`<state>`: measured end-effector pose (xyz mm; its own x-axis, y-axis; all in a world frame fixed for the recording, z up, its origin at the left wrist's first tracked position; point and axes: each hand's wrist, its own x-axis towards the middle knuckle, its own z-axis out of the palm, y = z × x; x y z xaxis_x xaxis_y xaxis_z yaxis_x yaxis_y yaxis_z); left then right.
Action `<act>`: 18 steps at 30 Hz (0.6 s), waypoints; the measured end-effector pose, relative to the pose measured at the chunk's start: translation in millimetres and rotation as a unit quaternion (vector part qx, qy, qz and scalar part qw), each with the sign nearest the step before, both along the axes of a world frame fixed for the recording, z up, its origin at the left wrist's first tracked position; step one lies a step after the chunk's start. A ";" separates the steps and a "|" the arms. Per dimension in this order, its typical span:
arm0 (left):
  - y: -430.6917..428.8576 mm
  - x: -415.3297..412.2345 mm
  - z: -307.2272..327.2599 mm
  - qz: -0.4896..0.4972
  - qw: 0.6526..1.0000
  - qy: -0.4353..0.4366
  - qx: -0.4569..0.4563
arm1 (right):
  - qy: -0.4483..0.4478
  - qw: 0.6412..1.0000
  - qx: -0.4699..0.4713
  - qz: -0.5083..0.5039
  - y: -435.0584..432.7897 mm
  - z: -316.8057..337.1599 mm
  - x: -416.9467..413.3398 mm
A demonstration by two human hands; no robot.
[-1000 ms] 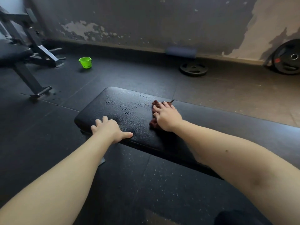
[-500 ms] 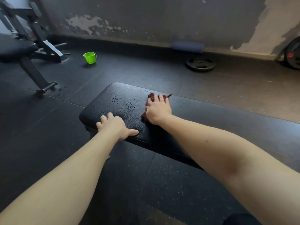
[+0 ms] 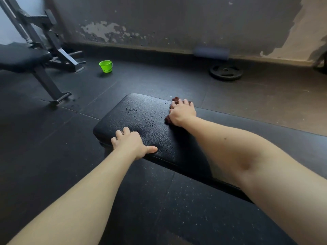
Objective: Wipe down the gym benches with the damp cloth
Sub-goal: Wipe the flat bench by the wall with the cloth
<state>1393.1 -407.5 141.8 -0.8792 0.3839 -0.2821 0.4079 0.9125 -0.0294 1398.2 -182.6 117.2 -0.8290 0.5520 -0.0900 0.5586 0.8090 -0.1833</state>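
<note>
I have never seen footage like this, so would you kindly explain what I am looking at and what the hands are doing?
No machine here: one camera worn on a person's head looks down at their bare arms. The right hand presses a dark red cloth flat onto a black padded bench, near its far edge. The left hand rests on the pad's near corner and holds nothing. Water droplets sit on the pad left of the cloth. On the floor beyond are a green bucket, a weight plate and a second bench.

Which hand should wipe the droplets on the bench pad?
Probably right. The right hand presses the dark red cloth on the bench pad beside the droplets; the left hand holds nothing, resting on the near edge.
</note>
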 end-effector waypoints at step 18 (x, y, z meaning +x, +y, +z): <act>-1.1 2.9 1.6 0.000 1.000 -0.010 -0.004 | 0.009 1.000 0.019 0.000 0.7 -11.7 38.1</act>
